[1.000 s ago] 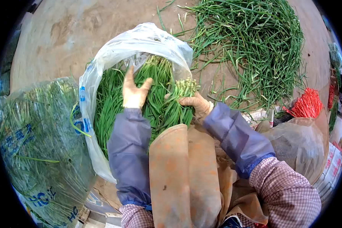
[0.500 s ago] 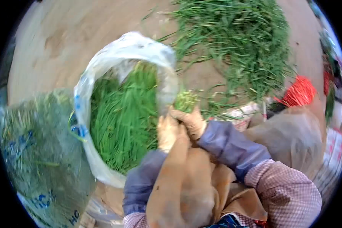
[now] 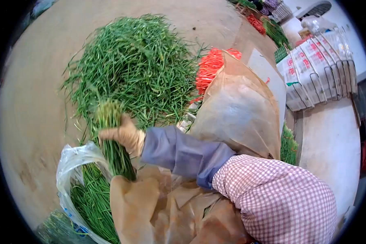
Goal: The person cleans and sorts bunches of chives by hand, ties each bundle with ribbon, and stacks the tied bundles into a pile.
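Note:
My right hand [image 3: 128, 136], in a tan glove, is closed around a bunch of chives [image 3: 120, 160]. The bunch stands nearly upright, its pale cut ends at the top and its green leaves hanging down behind my brown apron [image 3: 136, 199]. Below and left of it, a clear plastic bag [image 3: 65, 166] gapes wide, with more chives [image 3: 95, 199] lying inside. The bunch is beside the bag's rim; whether they touch I cannot tell. My left hand is out of view.
A large loose pile of chives [image 3: 134, 65] spreads on the floor ahead. Red plastic strips [image 3: 209, 69] lie right of it, beside translucent brown sheeting [image 3: 240, 110]. White, red-printed packages in wire frames [image 3: 313, 69] stand at the far right. Another filled plastic bag [image 3: 59, 227] sits lower left.
The view has swung right. Both hands were together by the bag's rim; now the left is out of view and my right hand holds the bunch up.

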The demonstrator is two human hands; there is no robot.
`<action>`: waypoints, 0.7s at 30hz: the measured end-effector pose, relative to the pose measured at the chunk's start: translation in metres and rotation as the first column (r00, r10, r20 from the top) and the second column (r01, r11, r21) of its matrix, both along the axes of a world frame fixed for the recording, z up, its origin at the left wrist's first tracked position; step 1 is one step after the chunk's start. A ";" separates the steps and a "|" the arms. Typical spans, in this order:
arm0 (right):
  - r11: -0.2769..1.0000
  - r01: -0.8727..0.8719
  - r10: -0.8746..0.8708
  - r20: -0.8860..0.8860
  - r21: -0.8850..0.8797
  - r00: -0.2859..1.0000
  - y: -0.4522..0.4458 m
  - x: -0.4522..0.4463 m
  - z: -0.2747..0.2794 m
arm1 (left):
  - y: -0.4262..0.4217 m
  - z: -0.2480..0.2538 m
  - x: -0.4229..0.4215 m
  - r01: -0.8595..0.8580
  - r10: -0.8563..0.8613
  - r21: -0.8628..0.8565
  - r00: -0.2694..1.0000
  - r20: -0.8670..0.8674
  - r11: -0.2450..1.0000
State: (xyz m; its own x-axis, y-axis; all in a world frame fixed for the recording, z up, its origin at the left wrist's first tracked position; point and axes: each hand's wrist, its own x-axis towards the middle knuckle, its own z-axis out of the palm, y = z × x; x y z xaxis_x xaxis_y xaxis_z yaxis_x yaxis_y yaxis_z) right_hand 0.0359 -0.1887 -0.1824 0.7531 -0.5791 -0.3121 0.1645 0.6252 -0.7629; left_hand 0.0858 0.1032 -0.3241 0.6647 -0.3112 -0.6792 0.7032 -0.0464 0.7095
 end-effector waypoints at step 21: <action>0.869 -0.373 0.055 0.684 0.327 0.727 -0.056 -0.137 0.161 | -0.137 0.365 -0.145 0.741 -0.771 -0.366 0.631 0.091 0.563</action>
